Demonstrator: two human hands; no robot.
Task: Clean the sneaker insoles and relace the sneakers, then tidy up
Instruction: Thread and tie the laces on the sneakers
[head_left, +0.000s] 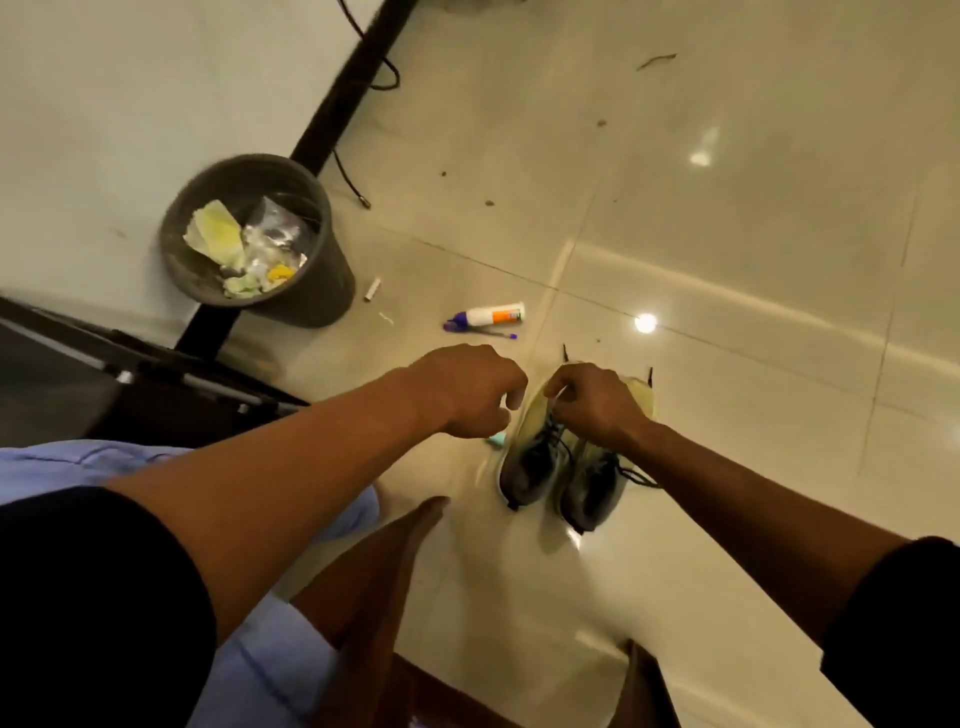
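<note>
Two sneakers (561, 467) stand side by side on the floor (727, 260), heels toward the person, toes away. The right hand (597, 402) rests over the toe end of the pair, its fingers pinching a pale lace end (557, 399) above the left shoe's eyelets; dark laces (636, 477) trail off the right shoe's side beneath that wrist. The left hand (467, 389) hovers just left of the sneakers, fingers curled, apart from the shoe; whether its grip holds anything cannot be told. A small teal object (496, 440) shows under it on the floor. Farther off lie a white bottle (493, 316) and a purple pen (483, 331) touching it, with a dark bin (254, 239) of scraps near the wall.
</note>
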